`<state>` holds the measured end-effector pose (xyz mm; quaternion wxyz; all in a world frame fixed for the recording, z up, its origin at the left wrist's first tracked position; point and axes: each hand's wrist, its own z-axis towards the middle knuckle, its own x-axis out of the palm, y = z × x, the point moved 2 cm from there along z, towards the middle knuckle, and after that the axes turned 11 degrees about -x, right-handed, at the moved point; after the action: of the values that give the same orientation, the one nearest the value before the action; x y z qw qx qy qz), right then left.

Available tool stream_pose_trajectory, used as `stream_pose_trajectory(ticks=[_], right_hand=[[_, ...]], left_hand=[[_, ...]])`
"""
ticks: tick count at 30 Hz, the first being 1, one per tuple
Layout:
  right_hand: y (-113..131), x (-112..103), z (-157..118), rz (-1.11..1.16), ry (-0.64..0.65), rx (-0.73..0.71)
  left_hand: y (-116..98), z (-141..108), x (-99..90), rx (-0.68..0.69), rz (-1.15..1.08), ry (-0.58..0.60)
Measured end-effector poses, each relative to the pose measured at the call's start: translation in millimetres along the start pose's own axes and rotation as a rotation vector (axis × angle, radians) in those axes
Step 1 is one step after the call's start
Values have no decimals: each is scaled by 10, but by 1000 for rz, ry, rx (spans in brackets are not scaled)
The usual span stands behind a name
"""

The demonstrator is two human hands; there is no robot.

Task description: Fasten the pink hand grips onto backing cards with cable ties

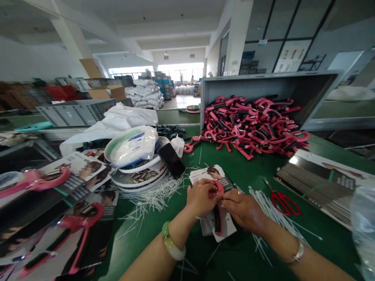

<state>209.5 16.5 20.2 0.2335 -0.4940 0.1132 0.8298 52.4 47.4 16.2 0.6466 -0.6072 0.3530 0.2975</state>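
Left of the grip, more pink exercisers [58, 234] lie mounted on printed cards [84, 183] across the bench [249, 171]. Nearer the grip are white plastic strips [152, 199], and beyond them stand a stack of round white trays [137, 175], a wrapped white bundle [131, 146] and a black phone [171, 160] leaning on the trays.

At the grip, the left hand [202, 199], with a green bangle [172, 240] on its wrist, curls closed around the pink top of a pink exerciser [217, 207]. The right hand [243, 210], with a silver bracelet [296, 253], presses in against it from the other side, closed and pinching. The exerciser's black handle hangs down over a card [227, 226].

Beyond the grip sits a tilted grey crate [263, 84] spilling a heap of exercisers. Right of the grip lie more strips [272, 218], red scissors [285, 203] and a stack of cards [319, 191].
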Motion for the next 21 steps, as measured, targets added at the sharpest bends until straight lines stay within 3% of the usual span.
stream_pose_trajectory(ticks=[6,11,14,17,19,21], right_hand=[[-5,-43,31,12,162,-115],[105,-160,4,47,321,-13],[194,-221,-35,87,310,48],[251,-203,-64,22,300,57],[276,-156,-73,-26,278,50],[300,-106,-78,-24,230,56]], left_hand=[[-1,22,23,-16,-24,-21],[65,85,51,77,-217,-43],[218,34,11,135,-436,-200],[483,-182,-67,42,-509,-404],[644,-389,-87,-44,-521,-333],[736,-605,-56,-76,-597,-109]])
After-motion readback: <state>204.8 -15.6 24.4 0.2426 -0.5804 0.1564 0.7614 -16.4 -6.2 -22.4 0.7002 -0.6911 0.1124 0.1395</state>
